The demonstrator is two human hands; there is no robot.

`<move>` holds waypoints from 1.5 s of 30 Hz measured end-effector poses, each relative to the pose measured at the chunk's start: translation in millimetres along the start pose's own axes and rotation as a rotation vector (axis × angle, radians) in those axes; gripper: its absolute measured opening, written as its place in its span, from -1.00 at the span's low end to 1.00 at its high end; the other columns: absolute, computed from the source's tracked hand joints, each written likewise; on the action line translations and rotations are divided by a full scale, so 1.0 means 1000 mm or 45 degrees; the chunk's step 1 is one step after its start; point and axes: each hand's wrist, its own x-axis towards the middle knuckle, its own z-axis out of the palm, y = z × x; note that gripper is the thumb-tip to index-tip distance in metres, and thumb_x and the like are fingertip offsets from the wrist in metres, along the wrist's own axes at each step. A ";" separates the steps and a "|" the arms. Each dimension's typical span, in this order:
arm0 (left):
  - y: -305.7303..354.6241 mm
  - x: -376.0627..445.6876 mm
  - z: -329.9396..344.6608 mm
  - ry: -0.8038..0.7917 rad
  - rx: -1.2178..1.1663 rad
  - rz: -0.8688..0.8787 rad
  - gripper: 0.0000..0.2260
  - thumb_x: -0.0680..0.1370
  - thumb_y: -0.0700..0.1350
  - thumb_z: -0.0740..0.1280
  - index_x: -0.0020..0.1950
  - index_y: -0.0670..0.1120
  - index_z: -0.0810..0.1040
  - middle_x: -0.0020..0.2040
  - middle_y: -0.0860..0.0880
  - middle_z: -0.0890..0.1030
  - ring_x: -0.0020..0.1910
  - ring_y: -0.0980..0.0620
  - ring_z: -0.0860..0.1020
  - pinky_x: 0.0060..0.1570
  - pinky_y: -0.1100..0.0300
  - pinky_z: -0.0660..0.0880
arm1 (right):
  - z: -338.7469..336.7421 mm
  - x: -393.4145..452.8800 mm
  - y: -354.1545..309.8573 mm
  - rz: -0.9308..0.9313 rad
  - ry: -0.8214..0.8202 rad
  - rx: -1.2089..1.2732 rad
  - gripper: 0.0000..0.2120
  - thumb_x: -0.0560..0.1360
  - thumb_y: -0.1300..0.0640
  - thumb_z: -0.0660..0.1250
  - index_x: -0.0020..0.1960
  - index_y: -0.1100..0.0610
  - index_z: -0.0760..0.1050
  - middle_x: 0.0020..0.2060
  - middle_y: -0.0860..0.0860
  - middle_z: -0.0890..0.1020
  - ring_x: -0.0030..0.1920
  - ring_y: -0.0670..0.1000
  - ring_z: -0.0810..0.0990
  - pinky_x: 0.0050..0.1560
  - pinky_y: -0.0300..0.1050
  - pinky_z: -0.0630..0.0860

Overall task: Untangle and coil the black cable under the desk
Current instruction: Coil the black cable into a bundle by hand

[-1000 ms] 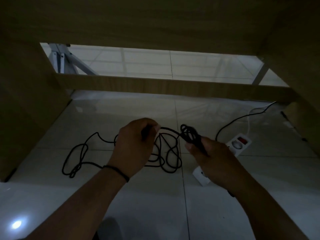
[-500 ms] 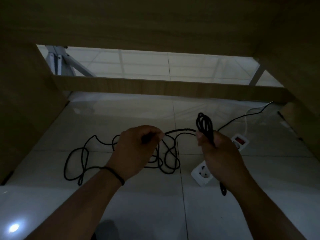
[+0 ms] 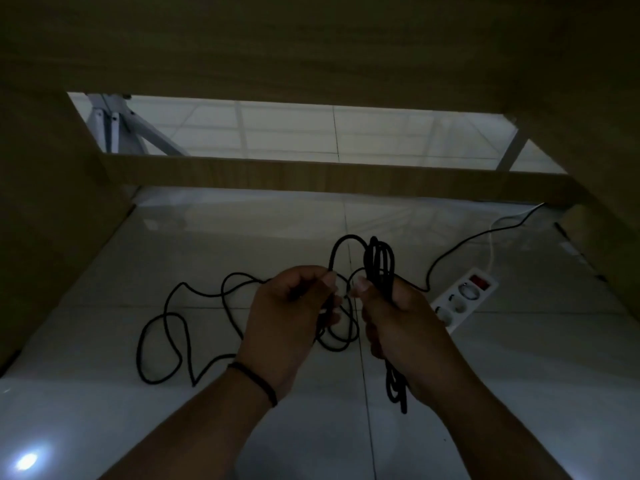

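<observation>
A thin, matte black cable (image 3: pixel 180 327) sprawls in loose, tangled loops on the glossy pale tiled floor (image 3: pixel 519 393) under the wood-grain surface (image 3: pixel 311 43). The right hand (image 3: pixel 398 317) has its grip closed round a bundle of gathered coils; the left hand (image 3: pixel 291 313) pinches the next strand. Just beside them lies a white plastic power strip (image 3: pixel 464 296).

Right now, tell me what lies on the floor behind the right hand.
Behind the right hand lies a white power strip with a red switch; its near end is hidden by the hand. The coiled black cable that the hand grips also crosses it.
</observation>
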 end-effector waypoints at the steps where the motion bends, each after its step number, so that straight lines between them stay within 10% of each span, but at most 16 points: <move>1: 0.000 -0.001 0.001 -0.003 0.024 0.022 -0.85 0.50 -0.23 0.33 -0.24 -0.10 0.63 -0.41 0.03 0.63 -0.37 0.11 0.59 -0.29 0.26 0.58 | 0.002 -0.001 -0.001 -0.028 0.006 0.013 -0.76 0.52 -0.07 0.23 -0.30 -0.13 0.53 -0.60 -0.16 0.39 -0.52 -0.15 0.33 -0.41 -0.18 0.25; 7: -0.017 -0.012 0.005 -0.042 0.496 0.433 -0.70 0.49 -0.24 0.35 -0.17 0.22 0.59 -0.29 0.16 0.62 -0.27 0.20 0.59 -0.26 0.43 0.50 | 0.008 -0.006 -0.007 -0.161 0.132 -0.039 -0.80 0.53 -0.05 0.20 -0.15 0.01 0.53 -0.36 -0.09 0.59 -0.39 -0.29 0.50 -0.39 -0.48 0.37; 11: -0.026 -0.012 0.006 -0.037 0.811 0.746 -0.82 0.44 -0.20 0.28 -0.20 0.01 0.65 -0.26 0.13 0.58 -0.20 0.28 0.51 -0.21 0.55 0.38 | 0.011 -0.008 -0.008 -0.213 0.102 -0.052 -0.83 0.50 -0.03 0.26 -0.20 0.01 0.54 -0.31 -0.09 0.61 -0.32 -0.31 0.53 -0.34 -0.53 0.38; 21: -0.027 -0.016 0.013 -0.161 0.506 0.306 -0.94 0.50 -0.22 0.34 -0.11 -0.07 0.58 -0.20 -0.01 0.63 -0.29 0.13 0.60 -0.35 0.42 0.48 | 0.008 -0.003 -0.005 -0.061 0.260 0.113 -0.83 0.51 -0.01 0.27 -0.17 0.06 0.53 -0.40 -0.07 0.55 -0.45 -0.24 0.49 -0.33 -0.32 0.44; 30: -0.038 -0.020 0.012 -0.244 0.696 0.459 -0.63 0.48 -0.15 0.38 -0.33 0.34 0.58 -0.30 0.38 0.59 -0.20 0.31 0.56 -0.20 0.49 0.45 | -0.004 0.009 -0.003 0.101 0.399 0.527 -0.72 0.53 -0.11 0.20 -0.25 0.04 0.43 -0.38 -0.06 0.54 -0.33 -0.06 0.48 -0.29 -0.12 0.40; 38: -0.040 -0.025 0.016 -0.235 0.683 0.503 -0.92 0.55 -0.06 0.28 -0.08 0.06 0.56 -0.15 0.16 0.57 -0.08 0.23 0.50 -0.11 0.52 0.35 | -0.016 0.014 -0.007 0.158 0.276 1.131 -0.69 0.57 0.00 0.17 -0.32 0.07 0.33 -0.57 -0.08 0.34 -0.59 -0.12 0.31 -0.54 -0.25 0.37; 41: -0.036 -0.031 0.017 -0.428 0.614 0.381 -0.66 0.42 0.30 0.19 0.09 0.16 0.42 0.03 0.21 0.53 0.00 0.28 0.51 -0.02 0.43 0.42 | -0.008 0.013 -0.005 0.185 0.267 1.085 -0.64 0.52 -0.05 0.24 -0.39 0.05 0.29 -0.59 -0.09 0.26 -0.60 -0.11 0.22 -0.54 -0.24 0.23; 45: -0.034 -0.025 0.015 -0.659 0.609 0.277 -0.45 0.41 0.29 0.27 0.36 0.19 0.28 0.26 0.24 0.48 0.22 0.31 0.46 0.23 0.27 0.43 | -0.001 0.010 -0.004 0.235 0.126 1.059 -0.59 0.37 -0.13 0.33 -0.47 0.04 0.24 -0.58 -0.07 0.28 -0.55 -0.10 0.30 -0.48 -0.23 0.35</move>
